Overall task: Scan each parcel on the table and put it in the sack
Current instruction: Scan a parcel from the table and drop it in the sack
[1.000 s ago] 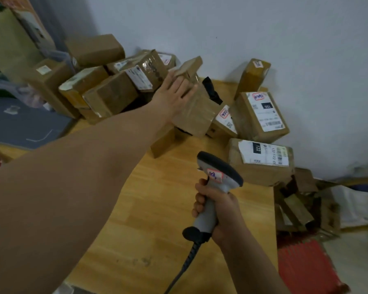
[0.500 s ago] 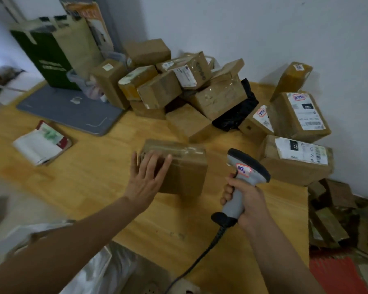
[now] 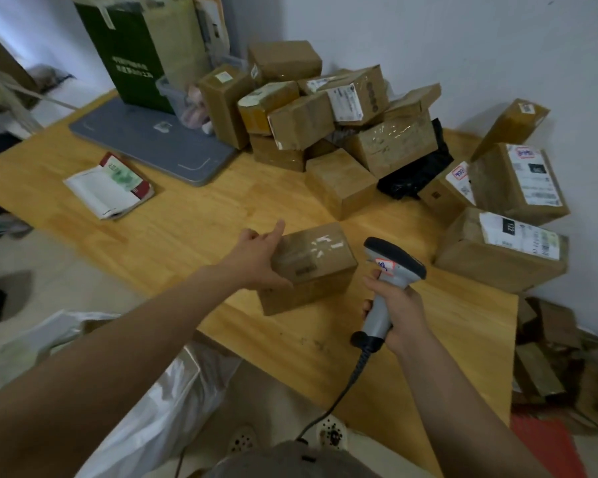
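Dragged nearer the sack (image 3: 173, 408), the parcel (image 3: 321, 267) sits in left fingers (image 3: 274, 233); right fingers (image 3: 373, 281) grip scanner (image 3: 396, 260).

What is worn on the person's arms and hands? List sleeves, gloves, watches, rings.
No sleeves come into view on either side. The left hand and right hand wear no gloves, and no watch, bracelet or ring is visible.

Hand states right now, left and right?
Left hand: on the left end of the parcel, index finger straight; grip cannot be told.
Right hand: closed round the scanner.
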A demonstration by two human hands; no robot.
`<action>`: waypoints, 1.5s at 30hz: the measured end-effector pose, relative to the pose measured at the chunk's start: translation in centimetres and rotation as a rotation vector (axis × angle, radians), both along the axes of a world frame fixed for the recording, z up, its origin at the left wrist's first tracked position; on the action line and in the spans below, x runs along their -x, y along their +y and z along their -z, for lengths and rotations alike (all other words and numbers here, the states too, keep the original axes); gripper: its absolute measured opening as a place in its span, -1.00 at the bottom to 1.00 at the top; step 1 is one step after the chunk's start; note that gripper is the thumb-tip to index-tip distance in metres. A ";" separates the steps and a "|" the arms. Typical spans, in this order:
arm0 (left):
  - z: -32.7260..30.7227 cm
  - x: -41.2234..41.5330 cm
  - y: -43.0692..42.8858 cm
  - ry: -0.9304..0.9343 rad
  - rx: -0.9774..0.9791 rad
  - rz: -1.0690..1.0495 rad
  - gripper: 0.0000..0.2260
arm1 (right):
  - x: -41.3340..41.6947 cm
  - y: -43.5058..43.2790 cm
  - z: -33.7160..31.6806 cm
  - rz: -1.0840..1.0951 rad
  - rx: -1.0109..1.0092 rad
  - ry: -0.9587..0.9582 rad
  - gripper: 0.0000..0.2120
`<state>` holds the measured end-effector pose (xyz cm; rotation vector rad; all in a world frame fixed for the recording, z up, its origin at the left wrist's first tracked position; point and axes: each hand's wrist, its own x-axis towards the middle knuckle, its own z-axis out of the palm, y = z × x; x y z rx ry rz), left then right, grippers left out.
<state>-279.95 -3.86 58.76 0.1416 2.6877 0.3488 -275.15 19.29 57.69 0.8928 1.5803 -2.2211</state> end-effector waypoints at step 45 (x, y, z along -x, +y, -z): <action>3.0 -4.8 -5.8 -0.462 -1.162 -0.762 -0.14 | -0.4 -5.4 0.5 -0.220 0.006 0.038 -0.63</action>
